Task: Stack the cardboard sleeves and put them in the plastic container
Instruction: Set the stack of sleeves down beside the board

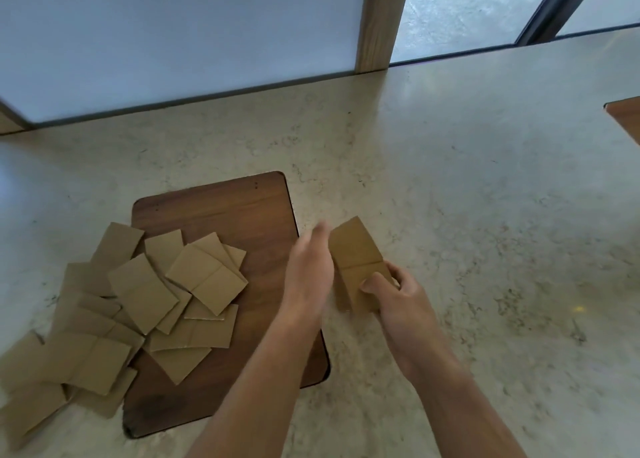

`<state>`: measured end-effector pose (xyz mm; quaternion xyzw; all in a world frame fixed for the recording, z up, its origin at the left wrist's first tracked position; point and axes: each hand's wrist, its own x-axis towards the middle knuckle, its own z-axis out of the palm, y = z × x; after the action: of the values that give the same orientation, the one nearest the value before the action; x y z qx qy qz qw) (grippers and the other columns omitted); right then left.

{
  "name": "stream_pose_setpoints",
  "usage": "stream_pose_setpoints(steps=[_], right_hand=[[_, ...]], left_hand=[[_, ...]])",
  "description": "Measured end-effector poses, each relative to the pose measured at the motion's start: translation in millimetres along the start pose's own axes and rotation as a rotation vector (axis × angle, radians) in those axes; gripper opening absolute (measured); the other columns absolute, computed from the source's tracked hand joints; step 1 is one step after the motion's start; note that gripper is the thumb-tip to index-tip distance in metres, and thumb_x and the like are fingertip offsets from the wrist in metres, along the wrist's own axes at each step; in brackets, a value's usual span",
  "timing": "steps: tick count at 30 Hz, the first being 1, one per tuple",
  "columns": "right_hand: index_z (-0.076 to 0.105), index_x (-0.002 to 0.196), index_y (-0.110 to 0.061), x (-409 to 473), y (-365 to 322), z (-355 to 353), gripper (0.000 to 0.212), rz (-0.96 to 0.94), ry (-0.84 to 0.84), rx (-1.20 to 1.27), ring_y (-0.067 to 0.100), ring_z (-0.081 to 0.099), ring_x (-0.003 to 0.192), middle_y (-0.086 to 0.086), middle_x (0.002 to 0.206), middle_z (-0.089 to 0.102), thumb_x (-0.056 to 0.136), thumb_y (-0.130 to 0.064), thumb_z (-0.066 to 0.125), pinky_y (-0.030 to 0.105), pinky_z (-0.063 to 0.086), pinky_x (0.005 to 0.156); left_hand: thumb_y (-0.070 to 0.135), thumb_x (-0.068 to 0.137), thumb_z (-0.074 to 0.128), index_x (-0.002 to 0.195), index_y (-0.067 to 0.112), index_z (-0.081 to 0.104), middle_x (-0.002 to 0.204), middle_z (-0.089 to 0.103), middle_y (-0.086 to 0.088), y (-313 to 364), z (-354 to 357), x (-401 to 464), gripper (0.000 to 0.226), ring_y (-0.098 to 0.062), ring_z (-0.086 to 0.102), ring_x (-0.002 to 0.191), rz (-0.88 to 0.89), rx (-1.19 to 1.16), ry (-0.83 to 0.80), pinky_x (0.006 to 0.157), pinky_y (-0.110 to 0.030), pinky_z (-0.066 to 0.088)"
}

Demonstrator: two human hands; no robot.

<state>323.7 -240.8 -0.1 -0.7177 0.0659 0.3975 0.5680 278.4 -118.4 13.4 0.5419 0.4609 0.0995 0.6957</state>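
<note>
A stack of flat brown cardboard sleeves (356, 250) stands on edge on the stone counter, just right of a dark wooden board (225, 208). My right hand (398, 295) grips the stack's near end, thumb on its top face. My left hand (310, 267), fingers straight and blurred, lies flat against the stack's left side. Several loose sleeves (145, 295) lie scattered over the board's left half and the counter beside it. No plastic container is in view.
The pale stone counter (485, 215) stretches to the right and back. A frosted glass panel (173, 35) and a wooden post (381, 21) stand along the far edge. A wooden corner (627, 115) juts in at the right edge.
</note>
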Motion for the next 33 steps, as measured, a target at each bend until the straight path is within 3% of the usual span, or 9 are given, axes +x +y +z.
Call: stream_pose_setpoints(steps=[2,6,9,12,15,19,25,29,33], right_hand=[[0.063,0.131,-0.028,-4,1,12,0.055,-0.036,-0.019,0.032,0.02,0.076,0.1,0.002,0.112,0.078,0.076,-0.034,0.065,0.049,0.061,0.093],[0.061,0.13,-0.035,-8,4,26,0.05,-0.134,-0.028,-0.114,0.004,0.071,0.096,-0.012,0.108,0.074,0.082,-0.043,0.054,0.035,0.062,0.086],[0.053,0.14,-0.031,-3,5,23,0.063,-0.221,-0.018,-0.371,0.009,0.045,0.123,-0.012,0.127,0.053,0.081,-0.05,0.043,0.041,0.046,0.108],[0.053,0.14,-0.027,2,8,20,0.072,-0.351,0.051,-0.573,0.008,0.028,0.121,-0.012,0.128,0.04,0.078,-0.056,0.028,0.041,0.035,0.114],[0.053,0.142,-0.021,9,12,16,0.079,-0.411,0.096,-0.639,0.01,0.02,0.138,-0.009,0.148,0.035,0.077,-0.055,0.024,0.041,0.03,0.121],[0.043,0.154,-0.025,20,20,8,0.085,-0.367,0.06,-0.667,0.008,0.002,0.154,-0.008,0.167,0.023,0.079,-0.057,0.02,0.043,0.012,0.129],[0.056,0.14,-0.028,22,27,5,0.073,-0.378,0.184,-0.776,0.012,0.03,0.126,-0.01,0.134,0.044,0.081,-0.06,0.027,0.043,0.032,0.115],[0.039,0.155,-0.027,20,27,7,0.085,-0.346,0.163,-0.656,0.011,0.037,0.122,-0.013,0.127,0.043,0.077,-0.061,0.03,0.042,0.032,0.114],[0.052,0.146,-0.028,20,19,9,0.074,-0.294,0.105,-0.479,0.012,0.044,0.118,-0.01,0.12,0.047,0.079,-0.056,0.038,0.04,0.044,0.107]], left_hand=[[0.058,0.093,0.05,0.128,0.022,0.068,0.117,0.079,-0.005,-15,9,-8,0.053,-0.018,0.077,0.105,-0.054,-0.135,0.029,0.1,-0.046,0.059],[0.034,0.107,0.055,0.147,0.021,0.054,0.116,0.077,-0.004,-26,17,-4,0.042,-0.021,0.078,0.101,-0.01,-0.162,0.123,0.093,-0.046,0.064],[0.031,0.109,0.053,0.143,0.02,0.057,0.118,0.076,-0.005,-29,15,-1,0.037,-0.023,0.076,0.106,-0.001,-0.145,0.142,0.099,-0.047,0.06],[0.034,0.109,0.052,0.148,0.022,0.053,0.124,0.073,-0.003,-32,18,3,0.04,-0.023,0.072,0.114,-0.016,-0.154,0.144,0.105,-0.048,0.057],[0.032,0.11,0.053,0.154,0.02,0.047,0.125,0.072,0.001,-36,23,9,0.046,-0.017,0.071,0.114,-0.007,-0.152,0.14,0.107,-0.043,0.055],[0.044,0.1,0.054,0.166,0.029,0.027,0.16,0.051,-0.003,-43,32,11,0.072,-0.021,0.052,0.144,0.019,-0.086,0.11,0.123,-0.045,0.039],[0.032,0.112,0.049,0.166,0.033,0.027,0.167,0.04,0.002,-55,38,6,0.058,-0.017,0.042,0.151,0.107,-0.128,0.146,0.126,-0.044,0.035],[0.033,0.11,0.051,0.166,0.033,0.027,0.172,0.032,0.011,-55,36,8,0.062,-0.008,0.032,0.155,0.147,-0.112,0.124,0.128,-0.038,0.03],[0.048,0.094,0.048,0.169,0.034,0.018,0.172,0.022,0.02,-53,35,12,0.082,0.006,0.023,0.152,0.119,-0.096,0.027,0.114,-0.008,0.026]])
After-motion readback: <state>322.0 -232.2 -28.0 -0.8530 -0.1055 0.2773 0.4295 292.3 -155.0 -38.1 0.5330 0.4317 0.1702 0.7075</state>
